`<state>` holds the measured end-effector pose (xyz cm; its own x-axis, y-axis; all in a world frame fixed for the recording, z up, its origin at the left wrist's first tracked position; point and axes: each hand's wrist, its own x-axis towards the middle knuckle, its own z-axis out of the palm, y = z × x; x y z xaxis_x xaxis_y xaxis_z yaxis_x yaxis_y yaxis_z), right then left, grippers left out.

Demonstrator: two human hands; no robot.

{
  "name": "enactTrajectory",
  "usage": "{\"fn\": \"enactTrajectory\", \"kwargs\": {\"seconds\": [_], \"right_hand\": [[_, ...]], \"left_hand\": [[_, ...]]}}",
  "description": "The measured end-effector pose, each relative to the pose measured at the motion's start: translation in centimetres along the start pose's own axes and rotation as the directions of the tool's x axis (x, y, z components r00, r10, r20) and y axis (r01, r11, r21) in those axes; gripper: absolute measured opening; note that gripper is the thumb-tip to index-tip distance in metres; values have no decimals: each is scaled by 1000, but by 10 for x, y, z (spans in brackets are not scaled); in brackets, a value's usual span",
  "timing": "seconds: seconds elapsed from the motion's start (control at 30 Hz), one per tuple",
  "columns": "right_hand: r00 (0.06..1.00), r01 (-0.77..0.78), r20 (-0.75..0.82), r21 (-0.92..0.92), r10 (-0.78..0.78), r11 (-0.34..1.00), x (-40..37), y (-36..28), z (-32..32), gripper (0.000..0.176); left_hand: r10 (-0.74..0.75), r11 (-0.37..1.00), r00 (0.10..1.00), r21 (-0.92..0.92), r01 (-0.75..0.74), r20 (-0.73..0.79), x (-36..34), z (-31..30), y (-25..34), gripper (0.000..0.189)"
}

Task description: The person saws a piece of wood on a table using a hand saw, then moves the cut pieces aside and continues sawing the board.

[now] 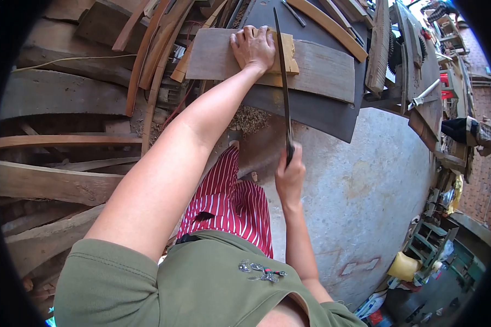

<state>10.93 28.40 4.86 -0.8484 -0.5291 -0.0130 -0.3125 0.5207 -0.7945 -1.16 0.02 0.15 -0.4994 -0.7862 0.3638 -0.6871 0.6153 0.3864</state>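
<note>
In the head view my right hand [290, 173] is closed around the handle of a handsaw [284, 90], its long dark blade seen nearly edge-on and pointing away from me. The blade crosses a pale yellowish wooden block [288, 53]; whether its teeth have cut in cannot be told. My left hand [253, 50] presses on the block's left part, fingers curled over its far edge. Beneath the block lies a wide greyish-brown wooden board [324, 70], running left and right past it. The board rests across a dark worktop [333, 120].
Curved wooden strips [333, 28] and a dark pencil-like rod [295, 13] lie at the worktop's far side. Stacked timber [54, 182] crowds the left. Concrete floor [360, 201] spreads right of my legs. Another person [477, 133] is at the far right, near machinery.
</note>
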Motion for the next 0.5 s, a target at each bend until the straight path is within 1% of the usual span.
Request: {"fn": "enactTrajectory", "kwargs": {"seconds": [0.07,0.13,0.2,0.23,0.27,0.33,0.4,0.5], "right_hand": [[994,101,-52,3,-101,995,46,-5,18,17],[997,58,-54,-41,-60,997,86,-9,33,16],[995,70,-74,-28,-71,997,88,-9,37,16],[992,92,-82,-19,-94,996,89,-9,37,16],[992,93,-79,-22,-94,995,78,-7,34,16],[996,67,-61,25,-65,997,33,-3,19,16],[999,11,-45,50,-9,999,-11,2,4,18],[1000,1,-5,6,-1,1000,-34,0,-11,19]], "left_hand": [[2,1000,1000,5,-2,-5,1,0,-2,34],[13,1000,1000,1,-13,-3,0,3,0,34],[14,1000,999,23,-13,-51,1,5,-1,34],[13,1000,999,12,-13,-44,1,5,-1,34],[9,1000,999,11,-9,-43,0,6,-2,34],[1,1000,999,8,0,-36,0,3,-1,34],[-8,1000,999,6,8,-31,0,1,-1,34],[-4,1000,1000,-7,3,-19,-1,-2,-2,33]]}}
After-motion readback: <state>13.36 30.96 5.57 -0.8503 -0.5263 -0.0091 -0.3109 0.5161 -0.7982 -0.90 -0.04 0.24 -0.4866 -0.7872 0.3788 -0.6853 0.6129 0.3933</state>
